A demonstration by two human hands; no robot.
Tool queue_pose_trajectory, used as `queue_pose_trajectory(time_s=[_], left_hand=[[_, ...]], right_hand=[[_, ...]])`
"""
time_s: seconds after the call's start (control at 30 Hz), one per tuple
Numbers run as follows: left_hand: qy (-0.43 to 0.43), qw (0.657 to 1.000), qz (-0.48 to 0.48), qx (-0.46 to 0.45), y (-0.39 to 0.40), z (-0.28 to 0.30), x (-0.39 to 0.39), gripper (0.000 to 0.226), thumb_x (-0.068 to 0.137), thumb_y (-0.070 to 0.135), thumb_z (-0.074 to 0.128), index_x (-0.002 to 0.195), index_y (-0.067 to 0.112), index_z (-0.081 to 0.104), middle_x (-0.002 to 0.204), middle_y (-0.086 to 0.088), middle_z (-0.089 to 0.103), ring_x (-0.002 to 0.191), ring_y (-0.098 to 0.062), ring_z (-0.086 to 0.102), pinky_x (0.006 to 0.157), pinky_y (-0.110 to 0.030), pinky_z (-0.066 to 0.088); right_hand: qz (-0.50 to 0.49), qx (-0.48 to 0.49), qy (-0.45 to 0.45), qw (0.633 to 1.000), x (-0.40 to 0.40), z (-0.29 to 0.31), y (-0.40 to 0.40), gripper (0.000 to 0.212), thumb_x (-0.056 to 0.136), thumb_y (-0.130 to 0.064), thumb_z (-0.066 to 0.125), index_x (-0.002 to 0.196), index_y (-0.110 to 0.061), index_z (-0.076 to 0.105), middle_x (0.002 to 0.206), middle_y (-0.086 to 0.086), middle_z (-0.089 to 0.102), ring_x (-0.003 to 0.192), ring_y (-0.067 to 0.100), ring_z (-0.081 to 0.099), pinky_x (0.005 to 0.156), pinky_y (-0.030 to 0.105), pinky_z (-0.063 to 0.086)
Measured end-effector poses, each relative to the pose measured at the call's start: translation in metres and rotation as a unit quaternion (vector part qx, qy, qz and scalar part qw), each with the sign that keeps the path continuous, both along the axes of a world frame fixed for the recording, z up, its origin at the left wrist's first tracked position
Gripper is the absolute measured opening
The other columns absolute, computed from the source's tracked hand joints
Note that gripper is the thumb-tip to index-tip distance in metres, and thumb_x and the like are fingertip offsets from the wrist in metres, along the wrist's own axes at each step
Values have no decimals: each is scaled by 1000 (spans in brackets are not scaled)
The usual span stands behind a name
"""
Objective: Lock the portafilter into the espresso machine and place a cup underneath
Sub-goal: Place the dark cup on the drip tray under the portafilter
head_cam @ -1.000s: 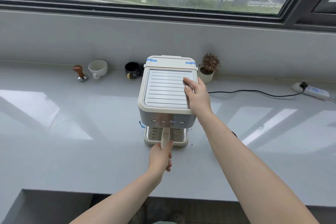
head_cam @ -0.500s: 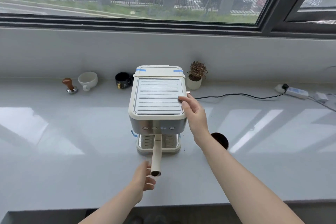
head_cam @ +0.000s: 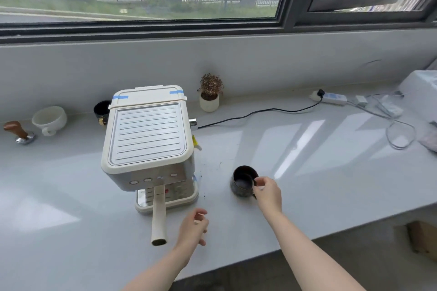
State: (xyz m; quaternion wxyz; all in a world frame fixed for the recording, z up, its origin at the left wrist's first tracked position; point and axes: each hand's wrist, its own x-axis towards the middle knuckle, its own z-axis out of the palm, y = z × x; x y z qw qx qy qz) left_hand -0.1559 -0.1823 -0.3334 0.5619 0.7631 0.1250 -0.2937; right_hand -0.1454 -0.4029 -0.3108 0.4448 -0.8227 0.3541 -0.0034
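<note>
The cream and steel espresso machine [head_cam: 146,139] stands on the grey counter [head_cam: 307,172]. The portafilter's cream handle [head_cam: 159,217] sticks straight out from under the machine's front, over the drip tray [head_cam: 186,199]. My left hand [head_cam: 192,227] hovers just right of the handle's end, fingers apart, holding nothing. A dark cup [head_cam: 243,181] stands on the counter to the right of the machine. My right hand [head_cam: 268,192] has its fingers closed on the cup's right rim and handle.
Along the back wall stand a wooden-handled tamper [head_cam: 19,132], a white cup [head_cam: 49,119], a black cup [head_cam: 102,110] and a small potted plant [head_cam: 210,94]. A black cord [head_cam: 260,112] runs to a power strip [head_cam: 329,98]; loose white cables [head_cam: 399,134] lie far right.
My left hand let go of the portafilter handle and drew off to the right. My right hand left the machine's top and came down onto the dark cup. The view swung right.
</note>
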Motion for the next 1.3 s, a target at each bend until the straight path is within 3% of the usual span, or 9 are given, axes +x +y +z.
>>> queue_pose_trajectory(time_s=[0.17, 0.3, 0.4, 0.53, 0.73, 0.9, 1.0, 1.2, 1.3], left_hand=[[-99, 993, -57, 9, -63, -1, 25, 47, 77, 0, 65, 118, 18, 52, 118, 0, 56, 94, -14, 57, 70, -18, 48], [-136, 983, -117, 30, -100, -3, 50, 82, 68, -2, 72, 140, 7, 35, 135, -1, 40, 123, -15, 42, 99, -26, 39], [-173, 977, -121, 29, -115, -6, 68, 78, 58, 15, 78, 130, 8, 46, 121, 4, 45, 112, -9, 45, 96, -27, 38], [-225, 966, -122, 38, -120, -28, 85, 58, 51, 29, 81, 105, 26, 60, 101, 8, 70, 96, -6, 65, 83, -38, 54], [-230, 970, -80, 1, -118, -26, 81, 53, 55, 9, 77, 101, 32, 64, 98, 9, 73, 92, -6, 68, 82, -40, 57], [-230, 972, -38, 5, -103, -23, 73, 69, 56, 18, 83, 116, 39, 56, 113, 17, 63, 108, -5, 58, 87, -35, 54], [-227, 974, -7, -10, -89, -14, 63, 78, 58, 21, 88, 113, 55, 44, 115, 23, 54, 105, 4, 55, 81, -17, 48], [-220, 973, 71, -28, -52, -13, 42, 80, 59, 19, 89, 124, 42, 49, 124, 19, 55, 106, 6, 56, 78, -19, 49], [-230, 969, 92, -2, -29, -12, 37, 75, 60, 21, 90, 118, 48, 50, 118, 20, 55, 99, 4, 58, 75, -14, 49]], right_hand=[[28, -33, 18, 999, 3, -16, -9, 37, 82, -9, 59, 118, -14, 52, 117, 9, 56, 103, 24, 56, 82, 31, 44], [62, -56, 59, 995, 4, -23, -19, 58, 85, -20, 59, 138, -22, 35, 119, -4, 58, 110, 21, 57, 76, 31, 41], [91, -59, 68, 992, 10, -28, -27, 57, 83, -22, 59, 137, -28, 38, 122, -8, 59, 112, 19, 57, 79, 31, 45], [123, -36, 46, 991, 17, -32, -32, 50, 72, -17, 60, 116, -41, 49, 111, -12, 66, 104, 15, 60, 82, 34, 52], [105, 14, -23, 994, 16, -38, -25, 57, 67, -14, 68, 113, -43, 52, 108, -16, 66, 102, 8, 62, 87, 30, 52], [147, -6, -47, 988, 21, -30, -22, 64, 70, -23, 74, 127, -38, 50, 114, -9, 62, 100, 10, 60, 86, 20, 46], [184, 6, -56, 981, 20, -19, -18, 68, 68, -29, 80, 128, -39, 50, 111, -10, 61, 92, 4, 61, 79, 9, 41], [250, 13, -63, 966, 22, -7, 13, 73, 66, -24, 82, 130, -37, 50, 110, -11, 60, 91, 6, 61, 79, 5, 40], [290, 5, -61, 955, 26, -4, 37, 73, 67, -22, 81, 132, -30, 50, 112, -12, 58, 95, 9, 59, 82, 6, 38]])
